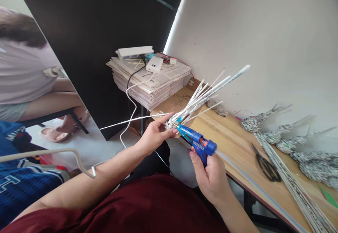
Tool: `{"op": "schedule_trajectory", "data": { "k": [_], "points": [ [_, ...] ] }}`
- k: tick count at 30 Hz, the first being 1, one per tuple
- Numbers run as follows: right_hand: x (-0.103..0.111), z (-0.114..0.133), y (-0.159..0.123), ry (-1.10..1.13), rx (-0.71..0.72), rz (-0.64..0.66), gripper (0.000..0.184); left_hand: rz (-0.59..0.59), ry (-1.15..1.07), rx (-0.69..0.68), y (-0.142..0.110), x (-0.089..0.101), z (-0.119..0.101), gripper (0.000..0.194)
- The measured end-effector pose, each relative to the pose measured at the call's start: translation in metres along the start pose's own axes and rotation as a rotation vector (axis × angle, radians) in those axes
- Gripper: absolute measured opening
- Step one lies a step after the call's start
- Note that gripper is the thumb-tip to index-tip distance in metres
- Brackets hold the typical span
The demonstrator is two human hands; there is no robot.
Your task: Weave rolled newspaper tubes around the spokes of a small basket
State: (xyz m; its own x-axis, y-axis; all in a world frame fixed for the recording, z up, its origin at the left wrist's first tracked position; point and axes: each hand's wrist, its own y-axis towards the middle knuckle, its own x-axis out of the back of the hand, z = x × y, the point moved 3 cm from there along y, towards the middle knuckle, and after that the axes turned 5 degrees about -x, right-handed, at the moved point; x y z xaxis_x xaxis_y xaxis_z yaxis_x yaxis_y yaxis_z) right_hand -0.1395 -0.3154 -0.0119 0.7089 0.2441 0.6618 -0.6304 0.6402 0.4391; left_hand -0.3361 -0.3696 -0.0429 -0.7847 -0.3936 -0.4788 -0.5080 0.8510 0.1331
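Between the thumb and fingers of my left hand (155,133) is the lower end of a bundle of rolled newspaper sticks (202,95). Its sticks fan out up and to the right, and one long stick points left. My right hand (211,176) is wrapped round the handle of a blue glue gun (198,142). The gun's nozzle meets the bundle close to my left thumb; whether glue is coming out is too small to tell. A clear glue stick trails from the gun's back end toward the lower right.
A newspaper stack (150,85) carries a power strip (134,52) and a white power bank (154,65) with a cable. On the wooden table (229,134) lie black scissors (265,164), long paper sticks (293,180) and several woven paper pieces (250,123). A seated person (29,71) appears at left.
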Motion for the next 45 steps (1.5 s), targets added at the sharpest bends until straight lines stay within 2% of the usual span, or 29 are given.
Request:
{"op": "schedule_trajectory", "data": {
  "k": [13, 20, 33, 45],
  "points": [
    [-0.0011, -0.004, 0.0, 0.008, -0.036, 0.018, 0.024, -0.011, -0.01, 0.013, 0.0, 0.0021, 0.001, 0.07],
    [-0.0031, -0.0041, 0.0003, -0.011, -0.041, 0.034, 0.032, -0.013, -0.018, 0.012, 0.0007, 0.0028, 0.0017, 0.07],
    [-0.0007, -0.0041, 0.0021, -0.009, -0.04, 0.011, 0.026, -0.018, -0.021, 0.025, 0.0013, 0.0059, 0.0006, 0.071],
    [-0.0062, -0.0028, 0.0035, 0.037, -0.062, 0.081, 0.027, -0.012, -0.061, 0.048, 0.001, 0.0067, 0.0024, 0.071]
  ]
}}
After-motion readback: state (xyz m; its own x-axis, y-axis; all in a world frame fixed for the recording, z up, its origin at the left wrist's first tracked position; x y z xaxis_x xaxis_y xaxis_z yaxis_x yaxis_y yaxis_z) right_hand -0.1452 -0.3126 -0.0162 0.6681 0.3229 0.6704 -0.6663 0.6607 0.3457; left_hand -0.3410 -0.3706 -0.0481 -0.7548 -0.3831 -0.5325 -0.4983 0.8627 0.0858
